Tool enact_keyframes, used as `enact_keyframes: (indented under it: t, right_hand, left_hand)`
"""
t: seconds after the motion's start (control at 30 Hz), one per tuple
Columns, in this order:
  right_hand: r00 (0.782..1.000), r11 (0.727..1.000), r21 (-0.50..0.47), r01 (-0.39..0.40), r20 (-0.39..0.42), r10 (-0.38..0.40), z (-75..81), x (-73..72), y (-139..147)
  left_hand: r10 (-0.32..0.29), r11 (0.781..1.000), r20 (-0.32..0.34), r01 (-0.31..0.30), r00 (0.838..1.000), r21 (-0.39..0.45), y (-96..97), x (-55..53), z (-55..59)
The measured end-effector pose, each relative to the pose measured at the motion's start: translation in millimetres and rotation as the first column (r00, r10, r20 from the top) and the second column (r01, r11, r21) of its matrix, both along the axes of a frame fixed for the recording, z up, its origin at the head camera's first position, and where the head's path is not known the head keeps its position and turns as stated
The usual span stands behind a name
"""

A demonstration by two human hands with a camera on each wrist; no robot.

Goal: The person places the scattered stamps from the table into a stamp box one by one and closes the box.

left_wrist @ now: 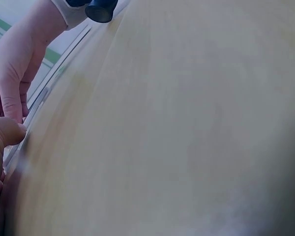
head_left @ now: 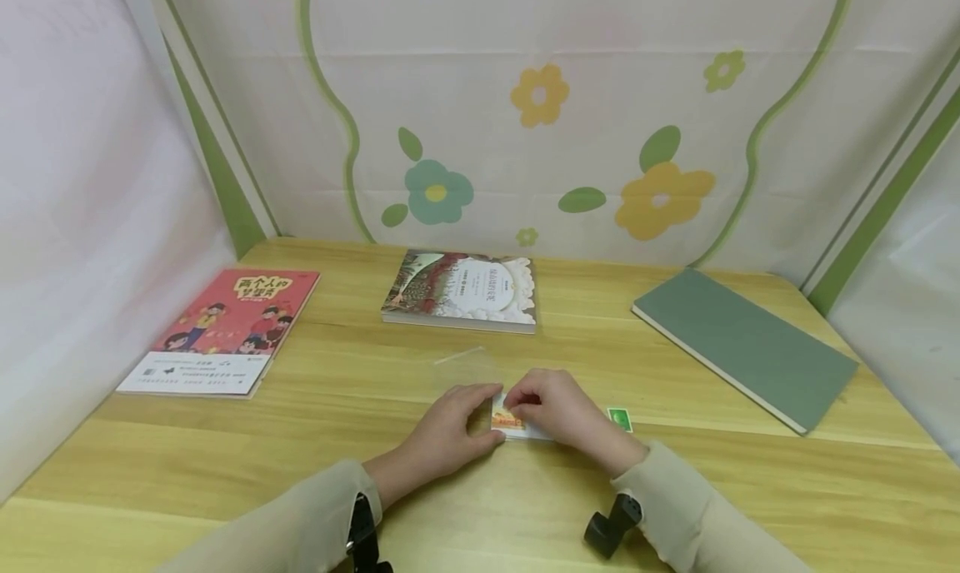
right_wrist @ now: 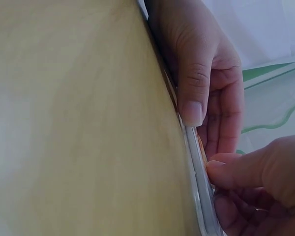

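A small flat white pad (head_left: 536, 433), with glossy clear layers along its edge, lies on the table between the hands. On its left part is a small orange-printed paper (head_left: 508, 421), partly hidden by fingers. The left hand (head_left: 444, 433) holds the pad at its left end, thumb (right_wrist: 191, 112) at the near edge and fingers at the far side. Over the pad, the right hand (head_left: 566, 408) has its fingers curled, with thumb and forefinger pinched at the orange-printed paper. A small green stamp-like paper (head_left: 620, 420) with a white border lies right of the right hand.
A clear plastic sleeve (head_left: 467, 365) lies just beyond the hands. Farther out are a red-covered book (head_left: 225, 327) at left, a book with a patterned cover (head_left: 465, 290) at the back, and a green-grey book (head_left: 742, 348) at right. Flowered curtains (head_left: 487, 98) enclose the table.
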State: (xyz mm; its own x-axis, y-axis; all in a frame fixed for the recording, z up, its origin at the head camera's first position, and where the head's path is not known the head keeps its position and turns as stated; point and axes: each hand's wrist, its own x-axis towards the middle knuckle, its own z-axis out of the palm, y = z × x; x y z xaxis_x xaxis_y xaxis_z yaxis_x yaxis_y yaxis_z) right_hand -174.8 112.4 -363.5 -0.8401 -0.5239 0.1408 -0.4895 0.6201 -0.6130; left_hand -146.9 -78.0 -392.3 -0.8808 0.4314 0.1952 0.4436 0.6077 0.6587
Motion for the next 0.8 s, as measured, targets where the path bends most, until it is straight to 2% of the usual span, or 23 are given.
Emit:
enact_keyframes:
  t: [0.37, 0.53, 0.8]
  right_hand:
    - [1.0, 1.0, -0.003, -0.002, -0.016, 0.002, -0.4, 0.4, 1]
    - [0.999, 0.999, -0.016, 0.051, -0.013, -0.051, 2.9, 2.3, 3]
    - [0.984, 0.985, -0.043, 0.166, 0.072, -0.163, 15.4, 4.4, 16]
  left_hand:
    - [-0.004, 1.0, 0.001, 0.004, 1.0, -0.006, -0.1, -0.2, 0.9]
    - [-0.009, 1.0, -0.003, 0.009, 1.0, -0.006, -0.1, 0.3, 1.1]
    - [-0.005, 1.0, 0.01, 0.005, 1.0, 0.003, -0.1, 1.3, 1.4]
